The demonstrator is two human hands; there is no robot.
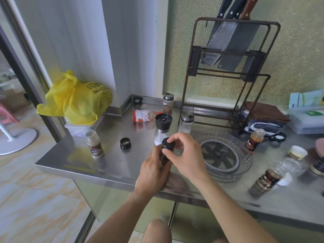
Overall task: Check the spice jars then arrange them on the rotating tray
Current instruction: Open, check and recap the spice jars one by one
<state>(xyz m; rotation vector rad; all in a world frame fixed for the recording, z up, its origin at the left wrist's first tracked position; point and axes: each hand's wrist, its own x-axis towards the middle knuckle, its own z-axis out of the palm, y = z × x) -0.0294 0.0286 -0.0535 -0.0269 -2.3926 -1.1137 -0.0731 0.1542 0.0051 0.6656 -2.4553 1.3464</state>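
Observation:
My left hand (152, 170) grips the body of a dark spice jar (164, 159) above the steel counter's front edge. My right hand (185, 153) pinches the jar's black cap (168, 146) from above. The clear rotating tray (245, 161) lies just right of my hands with no jars on it. Other spice jars stand around: a brown one (94, 144) at the left, a grinder (162, 128), a clear shaker (186, 123), a tall jar (168, 103) at the back, an orange one (254, 140) and a brown one (267, 178) at the right. A red-labelled jar (142, 116) lies on its side.
A loose black ring cap (125, 142) sits on the counter (122, 163). A yellow plastic bag (77, 99) rests at the left corner. A knife rack (231, 71) with cleavers stands at the back. Folded cloths (266, 114), a white-lidded jar (297, 152) and a clear empty jar (292, 164) lie at the right.

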